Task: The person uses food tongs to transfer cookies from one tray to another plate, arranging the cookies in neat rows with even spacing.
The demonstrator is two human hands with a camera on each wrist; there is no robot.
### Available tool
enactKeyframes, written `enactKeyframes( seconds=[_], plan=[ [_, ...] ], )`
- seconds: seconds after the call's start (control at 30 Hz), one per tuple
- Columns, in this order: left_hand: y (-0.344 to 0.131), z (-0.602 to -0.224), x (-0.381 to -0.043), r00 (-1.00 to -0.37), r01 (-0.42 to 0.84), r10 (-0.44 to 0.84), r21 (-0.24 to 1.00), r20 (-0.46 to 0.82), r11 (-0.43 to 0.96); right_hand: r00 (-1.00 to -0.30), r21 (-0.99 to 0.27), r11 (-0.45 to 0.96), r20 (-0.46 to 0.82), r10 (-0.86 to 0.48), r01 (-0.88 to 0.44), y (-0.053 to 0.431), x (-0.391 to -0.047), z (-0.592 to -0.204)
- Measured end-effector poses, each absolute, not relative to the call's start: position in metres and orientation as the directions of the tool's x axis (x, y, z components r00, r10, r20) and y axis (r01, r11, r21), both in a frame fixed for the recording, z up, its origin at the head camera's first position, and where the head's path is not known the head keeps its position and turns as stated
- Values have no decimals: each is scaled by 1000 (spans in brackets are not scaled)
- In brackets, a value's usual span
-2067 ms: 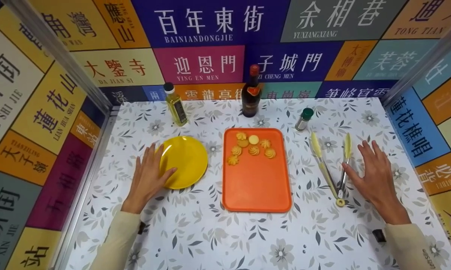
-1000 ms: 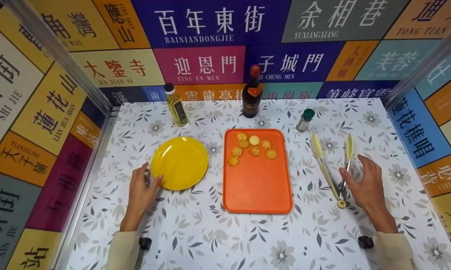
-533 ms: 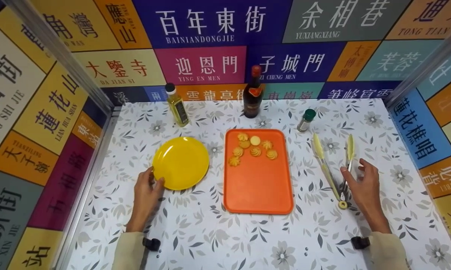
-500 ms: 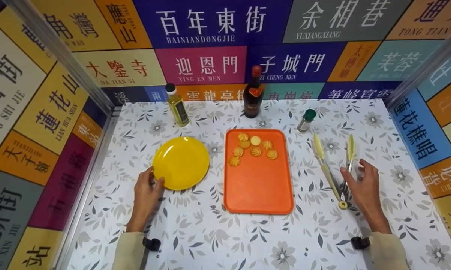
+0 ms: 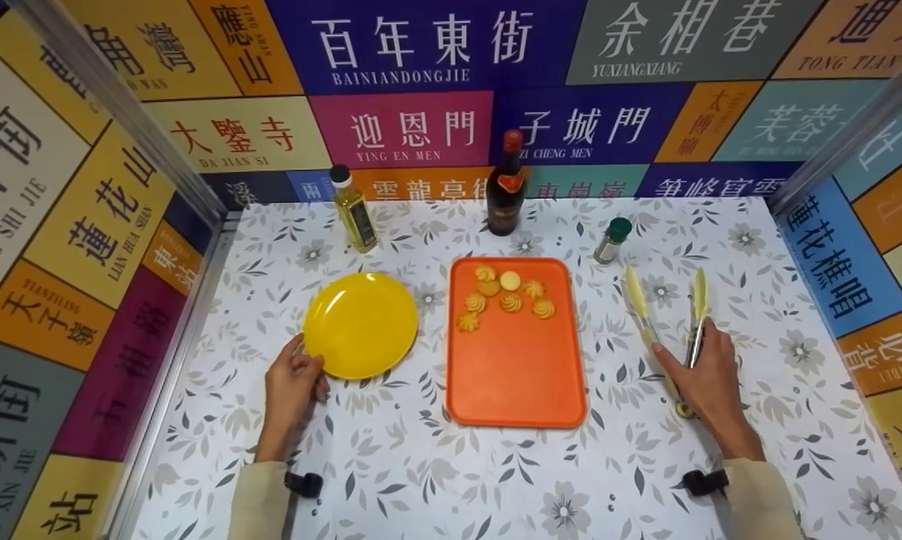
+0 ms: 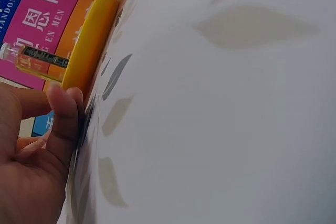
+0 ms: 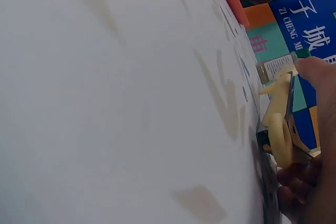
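Observation:
A round yellow plate [image 5: 361,326] sits left of the tray. My left hand [image 5: 289,394] pinches its near-left rim, thumb on the edge and fingers bent below; the left wrist view shows the fingertips at the rim of the plate [image 6: 92,40]. On the right, my right hand [image 5: 709,382] grips spread tongs [image 5: 637,300] with pale yellow tips, thumb at one arm and fingers along the other. The ring end of the tongs [image 7: 278,103] is near the camera in the right wrist view. Between the hands, an orange tray [image 5: 516,375] bears several cookies [image 5: 510,302] towards its far end.
Along the back stand an oil bottle [image 5: 355,214], a dark bottle with a red cap [image 5: 504,195] and a small green-capped jar [image 5: 612,241]. A flower-patterned cloth [image 5: 421,480] covers the table. Panels with printed characters wall the back and both sides.
My left hand has drawn back from over the plate and now pinches its rim. My right hand has moved left onto the tongs and closed around them. The tray and bottles stay put.

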State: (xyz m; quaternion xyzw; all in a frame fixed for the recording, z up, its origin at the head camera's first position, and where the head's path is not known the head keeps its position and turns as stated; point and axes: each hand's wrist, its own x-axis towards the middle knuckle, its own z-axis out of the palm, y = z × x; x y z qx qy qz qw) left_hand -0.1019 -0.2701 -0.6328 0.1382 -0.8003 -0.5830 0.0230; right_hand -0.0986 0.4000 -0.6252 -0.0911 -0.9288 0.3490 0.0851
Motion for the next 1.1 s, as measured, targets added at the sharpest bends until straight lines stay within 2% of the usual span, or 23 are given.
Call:
enactKeyframes(
  seconds=[0.4, 0.57, 0.8, 1.1],
  plan=[
    [-273, -629, -114, -966, -220, -163, 969, -200, 117, -960, -627, 767, 106, 258, 137, 398, -101, -630],
    [-270, -627, -125, -958, -272, -133, 953, -255, 134, -950, -598, 786, 128, 285, 155, 394, -103, -631],
    [-265, -627, -133, -965, -262, -56, 951, -257, 161, -937, -586, 786, 124, 328, 197, 390, -105, -632],
    [-259, -636, -129, -968, -231, -128, 967, -217, 105, -912, -565, 790, 151, 382, 237, 385, -106, -633]
  ],
)
